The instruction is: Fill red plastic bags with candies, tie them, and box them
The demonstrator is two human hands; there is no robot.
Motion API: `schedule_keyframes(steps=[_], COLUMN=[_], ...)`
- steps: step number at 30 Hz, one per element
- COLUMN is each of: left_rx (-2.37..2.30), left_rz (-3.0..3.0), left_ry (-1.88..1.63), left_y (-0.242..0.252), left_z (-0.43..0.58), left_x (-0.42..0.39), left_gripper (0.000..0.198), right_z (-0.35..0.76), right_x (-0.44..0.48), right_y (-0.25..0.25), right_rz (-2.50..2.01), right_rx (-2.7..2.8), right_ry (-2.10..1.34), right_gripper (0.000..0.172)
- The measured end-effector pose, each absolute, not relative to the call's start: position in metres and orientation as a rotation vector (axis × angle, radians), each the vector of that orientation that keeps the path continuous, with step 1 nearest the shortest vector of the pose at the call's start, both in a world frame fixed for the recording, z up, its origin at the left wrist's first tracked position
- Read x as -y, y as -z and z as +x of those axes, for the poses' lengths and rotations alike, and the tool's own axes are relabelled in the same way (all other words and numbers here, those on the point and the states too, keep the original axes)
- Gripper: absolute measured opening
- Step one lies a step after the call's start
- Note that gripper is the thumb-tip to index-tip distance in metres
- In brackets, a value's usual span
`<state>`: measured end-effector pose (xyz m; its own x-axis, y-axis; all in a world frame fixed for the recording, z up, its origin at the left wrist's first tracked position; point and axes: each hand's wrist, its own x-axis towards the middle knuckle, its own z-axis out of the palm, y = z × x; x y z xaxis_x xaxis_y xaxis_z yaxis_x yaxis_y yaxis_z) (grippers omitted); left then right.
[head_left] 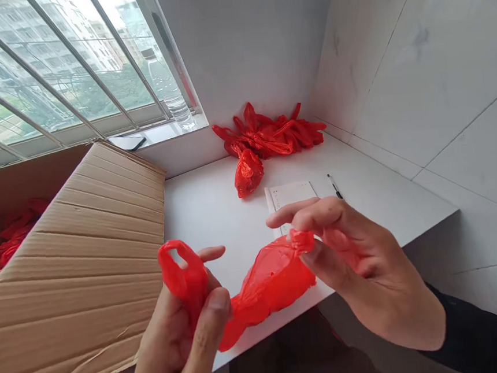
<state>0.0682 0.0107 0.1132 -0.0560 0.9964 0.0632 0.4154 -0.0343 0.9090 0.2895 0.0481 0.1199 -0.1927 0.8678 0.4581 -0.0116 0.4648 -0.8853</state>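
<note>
A red plastic bag (269, 280) is stretched between my two hands above the front edge of the white table (207, 207). My left hand (184, 325) is closed round the handle end, and one handle loop sticks up above the fingers. The far end is bunched between the thumb and fingers of my right hand (359, 258). Behind them on the table lies a heap of red plastic bags (270, 135). A bundled red bag (248, 173) sits at the front of that heap.
A large cardboard box (92, 241) with more red bags (13, 239) inside stands at the left. A notepad (292, 193) and a pen (334, 186) lie behind my right hand. On the windowsill are a water bottle (173, 97) and a phone (128, 142). Walls border the table behind and right.
</note>
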Motion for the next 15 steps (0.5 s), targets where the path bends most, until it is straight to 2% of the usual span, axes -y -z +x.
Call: schedule_keyframes(steps=[3, 4, 5, 7, 8, 11, 13, 15], left_rx=[-1.512, -1.48, -1.434, -1.294, -1.243, -1.245, -1.279, -1.254], left_rz=[1.717, 1.758, 1.777, 1.782, 1.764, 1.626, 1.471, 1.283], left_ry=[-0.956, -0.913, -0.866, -0.795, -0.788, -0.898, -0.996, -1.054], left_y=[-0.12, -0.122, -0.125, -0.13, -0.132, -0.131, -0.125, -0.117], left_z=[0.075, 0.081, 0.087, 0.098, 0.101, 0.098, 0.089, 0.081], left_x=[-0.011, -0.012, -0.013, -0.016, -0.018, -0.024, -0.028, -0.032], left_gripper=[0.062, 0.062, 0.055, 0.023, 0.016, 0.041, 0.039, 0.029], right_z=[0.292, 0.289, 0.286, 0.279, 0.277, 0.278, 0.28, 0.281], right_x=[-0.052, -0.053, -0.055, -0.059, -0.061, -0.07, -0.074, -0.074], right_y=[-0.121, -0.123, -0.125, -0.13, -0.132, -0.131, -0.129, -0.126], right_rz=[-0.744, -0.705, -0.655, -0.577, -0.574, -0.671, -0.717, -0.724], right_rx=[1.694, 1.766, 1.838, 1.941, 1.958, 1.909, 1.867, 1.83], right_ry=[-0.869, -0.846, -0.833, -0.842, -0.86, -0.911, -0.932, -0.945], right_gripper=[0.012, 0.013, 0.014, 0.017, 0.022, 0.031, 0.02, 0.009])
